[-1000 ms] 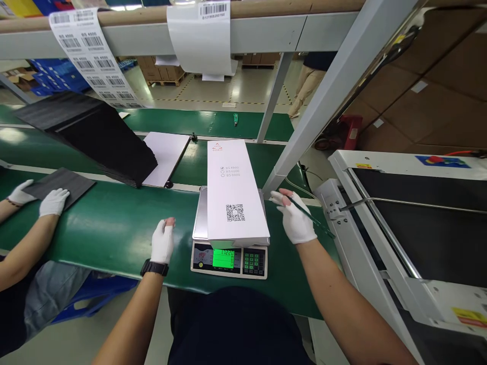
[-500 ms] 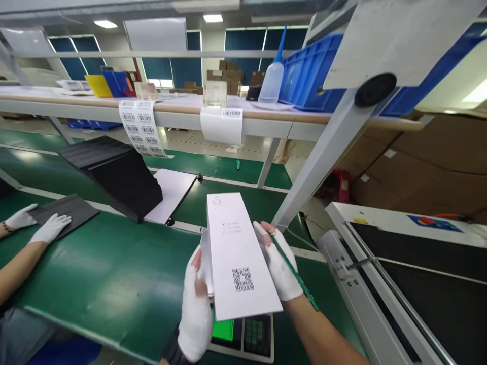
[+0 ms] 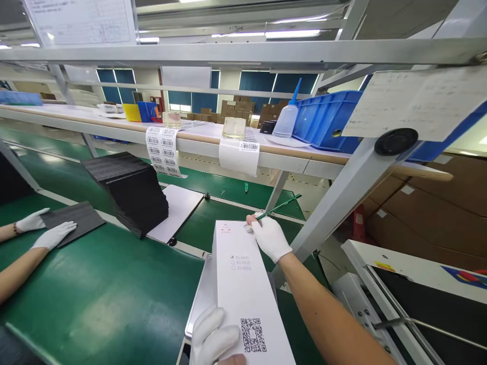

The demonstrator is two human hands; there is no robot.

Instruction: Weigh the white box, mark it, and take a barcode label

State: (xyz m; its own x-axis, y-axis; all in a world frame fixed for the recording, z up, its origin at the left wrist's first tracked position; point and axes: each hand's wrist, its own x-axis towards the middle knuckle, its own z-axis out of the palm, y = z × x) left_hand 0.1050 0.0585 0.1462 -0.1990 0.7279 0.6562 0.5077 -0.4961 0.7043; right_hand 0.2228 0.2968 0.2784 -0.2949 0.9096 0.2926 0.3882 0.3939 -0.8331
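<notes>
White knit gloves on both hands (image 3: 268,237); bare forearms, no sleeves

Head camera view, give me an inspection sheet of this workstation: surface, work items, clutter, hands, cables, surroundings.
Surface: green belt, a co-worker's two gloved hands at its left edge on a black sheet.
Work items: long white box with QR code and one ticked checkbox, lying over a scale platform.
Clutter: stack of black sheets; white sheet.
Hands: left hand gloved, on the box's near end; right hand gloved, at the far end, holding a green pen.
Cables: nothing seen.
Surroundings: shelf with barcode labels, squeeze bottle, blue bin; cardboard boxes behind.
</notes>
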